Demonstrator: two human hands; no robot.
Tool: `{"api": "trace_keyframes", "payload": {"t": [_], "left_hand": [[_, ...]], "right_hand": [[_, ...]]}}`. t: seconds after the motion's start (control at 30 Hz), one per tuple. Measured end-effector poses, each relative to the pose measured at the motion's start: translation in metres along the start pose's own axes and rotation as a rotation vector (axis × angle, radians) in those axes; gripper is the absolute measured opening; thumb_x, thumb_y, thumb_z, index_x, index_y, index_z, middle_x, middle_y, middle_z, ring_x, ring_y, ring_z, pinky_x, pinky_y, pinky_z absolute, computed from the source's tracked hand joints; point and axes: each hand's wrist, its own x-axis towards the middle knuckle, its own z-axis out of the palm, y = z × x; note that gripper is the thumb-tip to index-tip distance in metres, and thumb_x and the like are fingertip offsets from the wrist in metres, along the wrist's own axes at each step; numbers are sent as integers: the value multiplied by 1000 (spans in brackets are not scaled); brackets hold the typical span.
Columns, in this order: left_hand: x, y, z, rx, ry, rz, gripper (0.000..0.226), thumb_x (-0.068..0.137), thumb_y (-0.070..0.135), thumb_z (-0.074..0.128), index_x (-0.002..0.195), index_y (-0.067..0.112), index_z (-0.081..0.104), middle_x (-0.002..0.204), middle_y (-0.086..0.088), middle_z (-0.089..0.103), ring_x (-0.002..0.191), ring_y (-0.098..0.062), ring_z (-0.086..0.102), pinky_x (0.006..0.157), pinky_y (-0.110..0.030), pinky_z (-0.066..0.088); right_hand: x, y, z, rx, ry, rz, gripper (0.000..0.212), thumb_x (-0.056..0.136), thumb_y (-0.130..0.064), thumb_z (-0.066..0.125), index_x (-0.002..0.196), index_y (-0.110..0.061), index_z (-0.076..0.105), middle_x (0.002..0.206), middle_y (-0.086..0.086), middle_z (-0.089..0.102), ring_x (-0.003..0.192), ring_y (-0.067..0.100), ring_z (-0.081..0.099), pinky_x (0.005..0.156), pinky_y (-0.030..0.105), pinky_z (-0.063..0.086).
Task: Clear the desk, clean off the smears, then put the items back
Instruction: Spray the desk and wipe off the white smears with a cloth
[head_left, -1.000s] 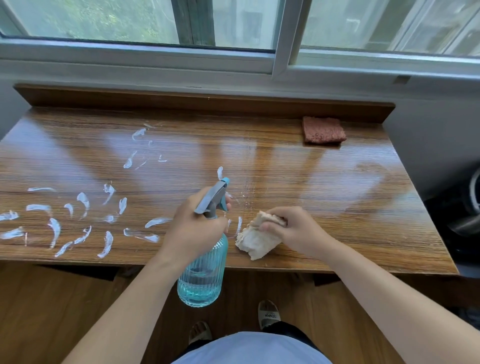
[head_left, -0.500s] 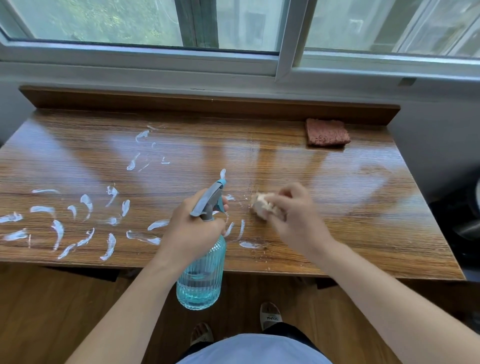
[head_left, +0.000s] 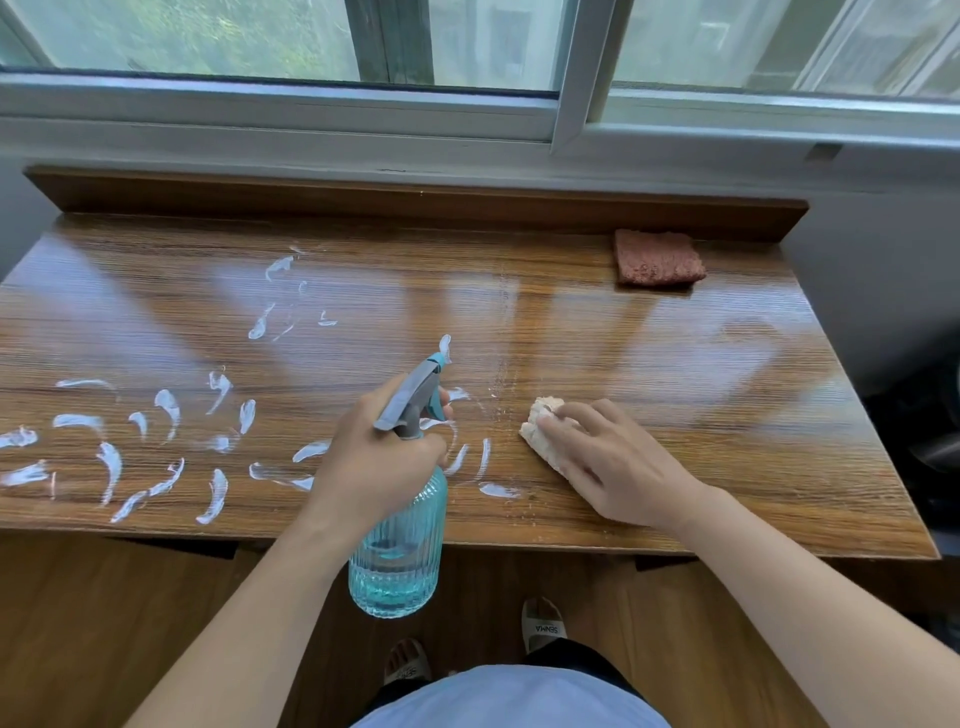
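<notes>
Wooden desk (head_left: 675, 364), seen from the head camera beneath a window (head_left: 467, 41), during the cleaning stage of the task. The surface carried no desk items, so clearing was judged complete. White smears (head_left: 166, 410) covered the left half and a smaller cluster (head_left: 275, 291) lay towards the back; a few short strokes (head_left: 483, 457) sat between the two hands. The right half showed only glare and faint dried spray specks, and was judged already wiped, though the reflections made this uncertain. Most of the smears therefore remained, and the return of the items had not begun.

The left hand (head_left: 374, 462) gripped the neck of a ribbed blue spray bottle (head_left: 397, 561), fingers curled round it just under the grey trigger (head_left: 410, 400), with the bottle's body hanging in front of the desk's near edge. The right hand (head_left: 613, 462) pressed a crumpled pale cloth (head_left: 543, 421) flat on the wood with nearly straight fingers; only the cloth's left end showed beyond the fingertips. A reddish-brown folded cloth (head_left: 657, 257) lay untouched at the far right corner, against the raised back ledge (head_left: 415, 197).

Compared with one second earlier, the right hand had carried the pale cloth from the near edge, beside the bottle, farther onto the desk and to the right, and its fingers had flattened from a bunched hold. One smear near the front edge, formerly hidden under the cloth, was exposed. The left hand and bottle had barely shifted.
</notes>
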Motion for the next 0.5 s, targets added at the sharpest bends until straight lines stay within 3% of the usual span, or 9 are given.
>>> {"api": "trace_keyframes", "payload": {"t": [0.07,0.13,0.2,0.27,0.33,0.4,0.5], "left_hand": [[0,2,2,-4,-5,11,36,85,0,64,94,35,68,69,-11,54,80,-47,66,57,-35,41],[-1,3,3,13,-8,15,34,87,0,63,95,32,68,55,11,45,80,-47,66,55,-35,40],[-2,2,4,33,-8,8,34,87,-1,61,94,32,67,51,15,43,75,-48,63,53,-36,41],[-2,2,6,32,-11,17,35,85,-2,60,94,32,66,61,-3,53,75,-49,63,53,-37,42],[-4,3,6,16,-15,22,36,84,-3,59,95,31,66,72,-20,54,83,-49,67,54,-37,41],[-8,4,6,8,-12,19,37,82,-4,61,94,29,68,70,-14,54,71,-44,63,54,-35,40],[-13,4,6,16,-17,9,35,82,-5,66,96,27,68,81,-11,62,50,-19,43,52,-32,40]], "right_hand": [[1,4,8,27,19,40,46,105,-39,40,149,-27,41,137,0,49,113,22,47,93,34,45],[10,7,16,-12,75,81,42,102,-40,44,140,-24,50,126,3,53,102,25,52,83,35,47],[29,10,19,-15,135,220,38,98,-41,49,128,-19,57,113,6,57,92,27,56,74,38,48],[49,11,19,-20,167,408,35,97,-41,51,122,-17,58,106,7,57,87,26,55,74,41,50],[58,1,20,-84,171,473,31,99,-38,44,117,-16,57,103,6,56,86,24,50,76,39,48],[50,-19,19,-101,181,383,27,101,-35,40,115,-16,54,102,5,54,85,22,45,74,35,45],[16,-49,17,-70,81,124,30,103,-38,38,120,-16,49,104,3,50,85,20,39,73,34,40]]}}
